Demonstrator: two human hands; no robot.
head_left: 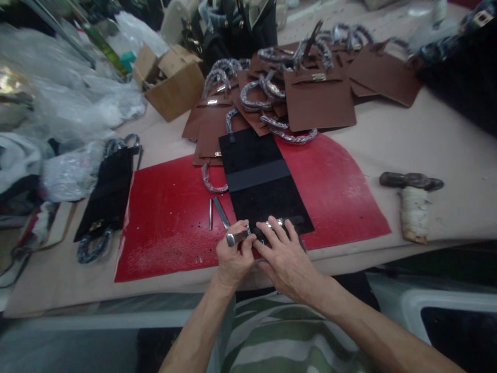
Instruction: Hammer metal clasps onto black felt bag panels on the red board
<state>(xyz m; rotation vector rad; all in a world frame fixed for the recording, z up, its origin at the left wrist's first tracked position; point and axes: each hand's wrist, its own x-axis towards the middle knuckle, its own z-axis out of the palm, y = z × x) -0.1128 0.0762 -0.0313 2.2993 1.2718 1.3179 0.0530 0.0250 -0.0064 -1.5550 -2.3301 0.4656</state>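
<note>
A black bag panel [267,199] with a smoother band across it lies on a red board [166,217]. My left hand [235,259] is closed around a short metal punch [236,238] at the panel's near edge, with the tool's round end showing above the fingers. Beside it, my right hand [289,261] rests on the panel with fingers spread, next to a shiny metal fitting [276,223]. The punch's lower tip is hidden by the fingers. Two slim metal tools, a thin rod [210,214] and a flat bar [221,212], lie left of the panel.
A hammer [414,210] with a wrapped handle lies at the right. Brown bag panels [320,103] with plastic-wrapped handles are piled at the back. An open cardboard box [176,90] stands back left, near plastic sheeting [93,98]. Another black panel [108,186] lies at the left.
</note>
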